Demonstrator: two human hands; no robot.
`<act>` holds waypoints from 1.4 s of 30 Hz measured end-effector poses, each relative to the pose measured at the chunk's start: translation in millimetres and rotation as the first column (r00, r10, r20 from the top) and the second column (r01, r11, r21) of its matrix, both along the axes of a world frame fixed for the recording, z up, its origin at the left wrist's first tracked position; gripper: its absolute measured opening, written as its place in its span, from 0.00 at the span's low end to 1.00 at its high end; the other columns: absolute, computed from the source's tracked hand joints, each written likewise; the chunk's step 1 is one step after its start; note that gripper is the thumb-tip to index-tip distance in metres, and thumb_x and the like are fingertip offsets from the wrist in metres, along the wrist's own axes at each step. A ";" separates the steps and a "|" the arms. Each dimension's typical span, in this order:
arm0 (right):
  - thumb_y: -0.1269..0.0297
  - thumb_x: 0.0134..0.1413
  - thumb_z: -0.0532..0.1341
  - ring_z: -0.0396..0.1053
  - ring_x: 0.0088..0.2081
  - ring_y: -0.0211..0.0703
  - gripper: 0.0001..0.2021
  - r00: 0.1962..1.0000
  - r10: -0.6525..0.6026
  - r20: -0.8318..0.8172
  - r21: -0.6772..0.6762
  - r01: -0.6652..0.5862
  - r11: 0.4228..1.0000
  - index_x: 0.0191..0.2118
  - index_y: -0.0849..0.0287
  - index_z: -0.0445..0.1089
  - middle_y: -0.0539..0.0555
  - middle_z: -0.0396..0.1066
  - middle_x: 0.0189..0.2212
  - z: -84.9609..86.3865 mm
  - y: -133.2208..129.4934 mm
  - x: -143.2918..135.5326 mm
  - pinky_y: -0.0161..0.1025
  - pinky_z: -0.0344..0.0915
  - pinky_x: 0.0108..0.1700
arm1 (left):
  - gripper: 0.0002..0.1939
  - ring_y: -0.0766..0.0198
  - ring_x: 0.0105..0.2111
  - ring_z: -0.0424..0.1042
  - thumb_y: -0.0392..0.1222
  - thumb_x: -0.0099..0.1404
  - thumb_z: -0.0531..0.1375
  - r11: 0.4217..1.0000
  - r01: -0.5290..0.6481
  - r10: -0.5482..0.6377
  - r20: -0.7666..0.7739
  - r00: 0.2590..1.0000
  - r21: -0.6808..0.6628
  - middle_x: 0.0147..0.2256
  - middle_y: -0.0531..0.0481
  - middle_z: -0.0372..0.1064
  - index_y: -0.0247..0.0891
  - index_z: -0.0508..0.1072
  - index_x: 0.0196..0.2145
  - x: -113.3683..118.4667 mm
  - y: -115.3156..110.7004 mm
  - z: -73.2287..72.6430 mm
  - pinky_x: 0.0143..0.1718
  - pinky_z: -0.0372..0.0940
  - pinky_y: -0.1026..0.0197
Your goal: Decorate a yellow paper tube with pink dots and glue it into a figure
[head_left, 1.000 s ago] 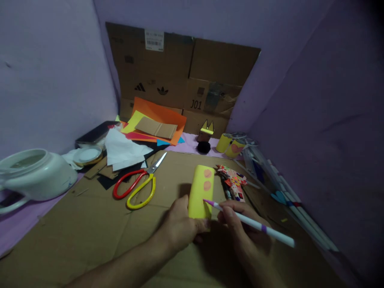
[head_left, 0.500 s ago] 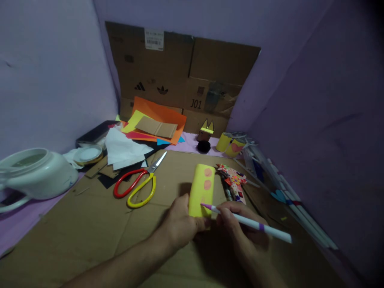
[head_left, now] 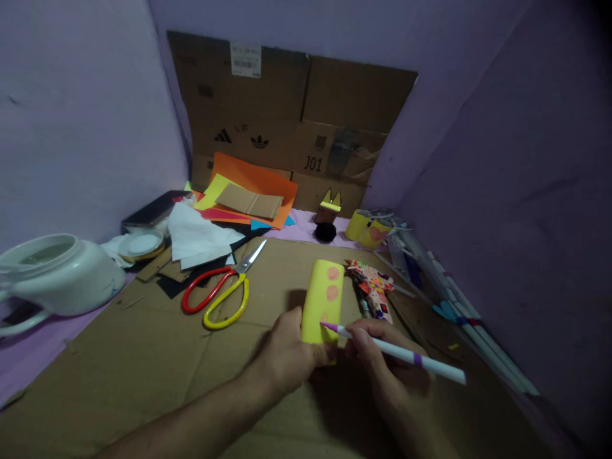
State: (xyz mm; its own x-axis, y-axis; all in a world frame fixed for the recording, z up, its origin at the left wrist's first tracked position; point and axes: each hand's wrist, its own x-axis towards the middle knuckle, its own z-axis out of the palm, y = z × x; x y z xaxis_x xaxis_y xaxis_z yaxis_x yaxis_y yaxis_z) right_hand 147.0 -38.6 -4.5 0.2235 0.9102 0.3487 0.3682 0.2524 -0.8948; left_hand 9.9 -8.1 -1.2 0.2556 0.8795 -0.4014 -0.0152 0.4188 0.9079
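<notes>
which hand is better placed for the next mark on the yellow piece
Likely the right hand: it holds the marker with its tip at the yellow piece, which the left hand grips.

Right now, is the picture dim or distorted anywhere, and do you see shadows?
Head view: dim overall, darkest at the upper right corner; wide-angle stretch at the edges, as in the white teapot; shadow on the cardboard mat below the hands; faint shine on the scissor blades; small print on the label too soft to read.
</notes>
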 end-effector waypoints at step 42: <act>0.64 0.54 0.60 0.69 0.20 0.37 0.07 0.998 0.034 0.050 0.152 -0.041 0.988 0.29 0.58 0.73 0.49 0.72 0.18 0.0 6.7 5.2 0.30 0.66 0.21 | 0.21 0.66 0.22 0.67 0.33 0.40 0.63 1.000 -0.006 0.007 0.037 0.999 -0.019 0.26 0.50 0.69 0.32 0.68 0.37 1.9 0.9 -8.7 0.16 0.63 0.68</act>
State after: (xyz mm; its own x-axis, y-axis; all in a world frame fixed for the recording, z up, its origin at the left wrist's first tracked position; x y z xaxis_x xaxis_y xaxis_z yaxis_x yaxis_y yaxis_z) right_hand 152.2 -31.9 -4.5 0.1706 0.8529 0.4935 0.3965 0.3990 -0.8268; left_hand 11.8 -7.2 -9.9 0.2648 0.8737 -0.4080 -0.0513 0.4353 0.8988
